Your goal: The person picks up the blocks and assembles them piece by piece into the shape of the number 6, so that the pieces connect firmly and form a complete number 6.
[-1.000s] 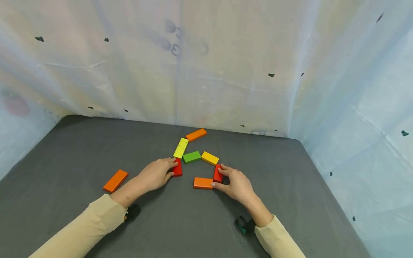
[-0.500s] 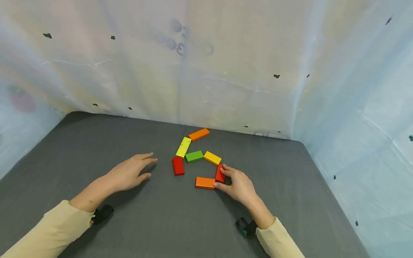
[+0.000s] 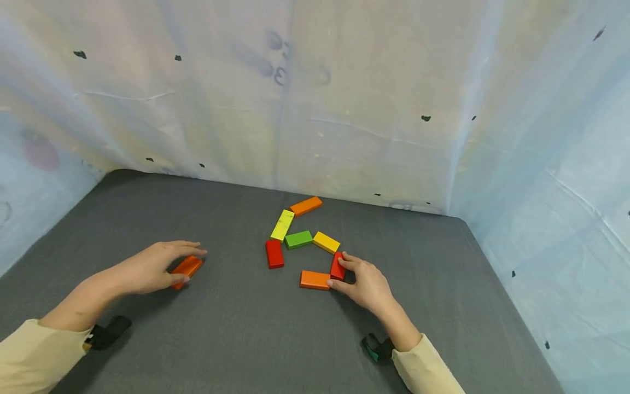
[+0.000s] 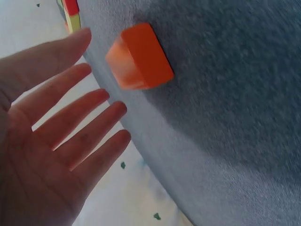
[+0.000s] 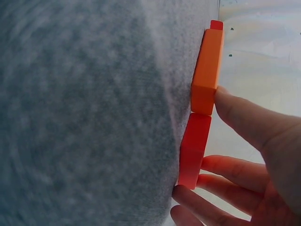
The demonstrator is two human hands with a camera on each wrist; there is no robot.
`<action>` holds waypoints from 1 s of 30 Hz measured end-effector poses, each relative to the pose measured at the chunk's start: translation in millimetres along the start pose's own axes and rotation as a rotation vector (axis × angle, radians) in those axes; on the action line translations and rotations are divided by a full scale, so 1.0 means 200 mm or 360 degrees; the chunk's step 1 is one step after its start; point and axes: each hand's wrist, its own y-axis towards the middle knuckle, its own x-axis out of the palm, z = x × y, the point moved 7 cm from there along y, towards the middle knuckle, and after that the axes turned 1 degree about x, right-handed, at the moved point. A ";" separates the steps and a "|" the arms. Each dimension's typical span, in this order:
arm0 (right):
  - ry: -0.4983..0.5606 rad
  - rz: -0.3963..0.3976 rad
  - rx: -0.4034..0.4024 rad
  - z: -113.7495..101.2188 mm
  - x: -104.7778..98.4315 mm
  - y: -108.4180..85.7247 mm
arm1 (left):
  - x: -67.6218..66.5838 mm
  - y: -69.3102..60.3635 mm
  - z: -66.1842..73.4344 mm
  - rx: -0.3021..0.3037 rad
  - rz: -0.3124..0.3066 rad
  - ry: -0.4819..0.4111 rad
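Observation:
My left hand hovers over a lone orange block on the left. In the left wrist view its fingers are fairly straight, with a gap between them and the orange block. My right hand touches a red block with its fingertips, while its thumb rests at the end of an orange block. In the right wrist view, the thumb lies against the orange block and fingers touch the red block beside it. Those two blocks meet at their ends.
A green block, a yellow block, a lime-yellow block, another red block and a far orange block continue the bent line. All lie on a dark grey table. Pale sheeting hangs behind and at both sides.
My left hand has left the red block at the line's left end and moved left to the lone orange block. The right hand stays on its blocks. The head view has shifted slightly.

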 end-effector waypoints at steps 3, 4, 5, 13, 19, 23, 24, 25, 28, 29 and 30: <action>-0.0003 -0.0002 0.0009 0.00 0.00 0.00 | 0.00 -0.02 -0.02 0.0011 -0.0032 -0.0015; -0.0003 -0.0003 0.0013 0.00 0.00 0.00 | 0.00 -0.02 -0.03 0.0013 -0.0044 -0.0015; -0.0004 -0.0003 0.0012 0.00 0.00 0.00 | 0.01 -0.03 -0.03 0.0015 -0.0055 -0.0015; -0.0006 -0.0013 0.0007 0.01 0.00 0.00 | 0.03 -0.04 -0.06 -0.0003 -0.0096 -0.0014; -0.0003 -0.0001 -0.0001 0.01 0.00 0.00 | 0.03 -0.02 -0.02 -0.0033 -0.0046 0.0032; 0.0007 -0.0009 0.0005 0.00 0.00 -0.01 | 0.04 0.02 0.04 -0.0022 0.0008 0.0064; 0.0007 -0.0007 -0.0001 0.00 0.00 -0.01 | 0.05 0.03 0.06 -0.0013 0.0028 0.0078; 0.0008 -0.0008 0.0000 0.00 0.00 -0.01 | 0.05 0.04 0.08 -0.0005 0.0051 0.0090; 0.0003 0.0002 -0.0007 0.00 0.00 -0.01 | 0.07 0.06 0.13 0.0018 0.0107 0.0128; 0.0007 0.0000 -0.0001 0.00 0.00 0.00 | 0.07 0.07 0.14 0.0024 0.0119 0.0130; 0.0009 0.0001 -0.0003 0.00 0.00 0.00 | 0.08 0.07 0.16 0.0028 0.0129 0.0129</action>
